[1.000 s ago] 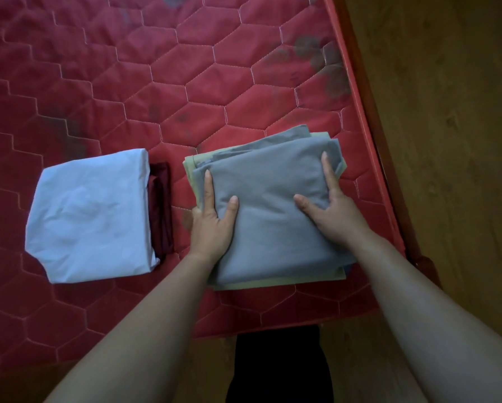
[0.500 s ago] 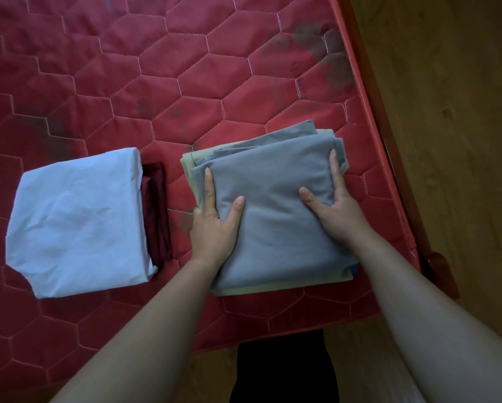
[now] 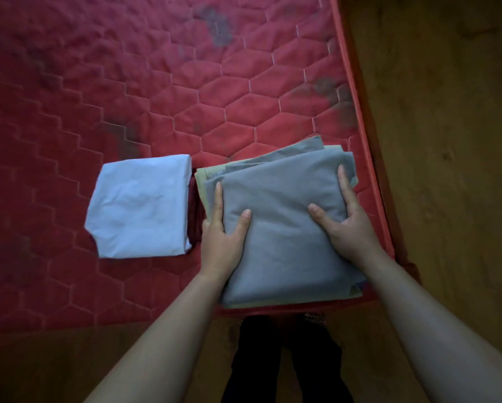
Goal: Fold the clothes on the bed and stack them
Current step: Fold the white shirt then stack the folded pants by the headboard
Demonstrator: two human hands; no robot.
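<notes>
Two hands are on the pile: the left hand point(image 3: 220, 239) at the left edge of the grey cloth point(image 3: 281, 228), the right hand point(image 3: 350, 231) at its right edge. On each, the forefinger lies straight along the edge and the thumb is spread wide, flat on top. The other fingers point(image 3: 218, 199) drop over the sides out of sight, so I cannot tell whether they curl under.

The grey cloth is smooth and matte, folded to a rough rectangle, with layered corners fanning out at its far end. Under it a pale olive-beige piece point(image 3: 201, 181) shows as a thin strip along the left and near edges. Beneath both is the red mattress point(image 3: 156, 97), quilted in stitched hexagons and smudged dark in patches; the pile sits on its near right corner.

Just left of the grey cloth lies a light-blue bundle point(image 3: 139, 207), crumpled and squarish, on top of a dark maroon piece point(image 3: 194, 225) whose edge shows in the narrow gap. Right of the grey cloth and nearer than it is a brown wood-grain floor point(image 3: 447, 141).
</notes>
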